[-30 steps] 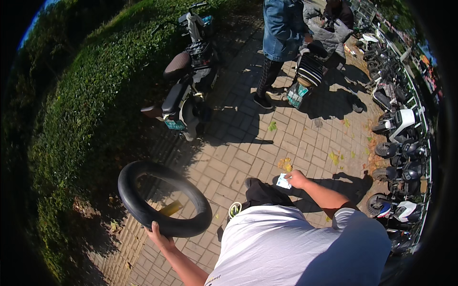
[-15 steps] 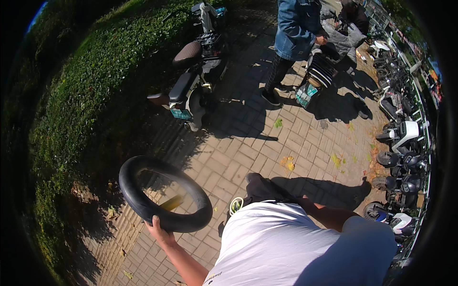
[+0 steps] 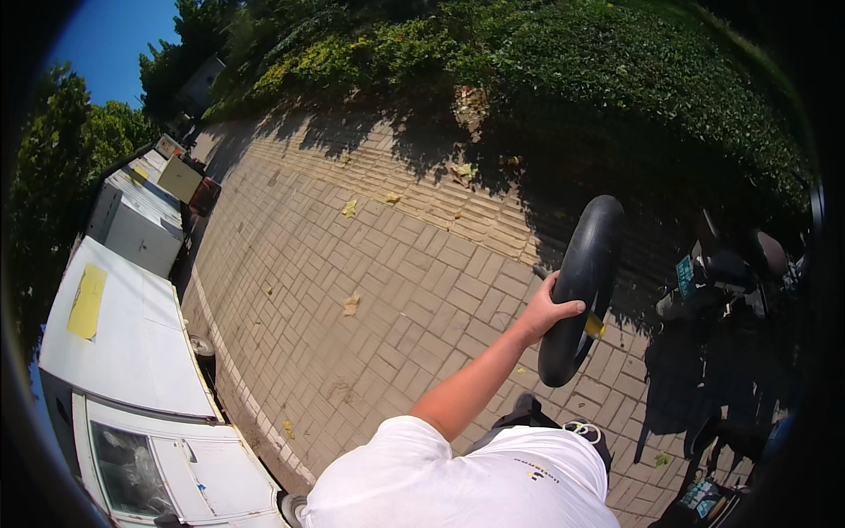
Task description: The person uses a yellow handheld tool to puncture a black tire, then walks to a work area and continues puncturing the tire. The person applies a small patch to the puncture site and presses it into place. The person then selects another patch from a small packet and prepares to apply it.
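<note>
"How's the left arm (image 3: 475,383)?"
"Reaching forward and rightward, almost straight."
"And the left hand (image 3: 544,311)?"
"Thumb pointing right, fingers grasping the black rubber ring (image 3: 595,233), held nearly edge-on above the paving (image 3: 405,290)."
"Right hand?"
"Can't tell."

The pavement (image 3: 414,290) is bounded along its left edge by a kerb (image 3: 231,392), with a vehicle (image 3: 132,308) standing left of that. A hedge (image 3: 563,70) lines the pavement's far edge. The left hand (image 3: 547,314) holds the rubber ring (image 3: 578,282) at its left side, over the pavement's right half. A scooter (image 3: 726,268) stands right of the ring, near the hedge. A leaf (image 3: 350,304) lies on the pavement, left of the hand.
</note>
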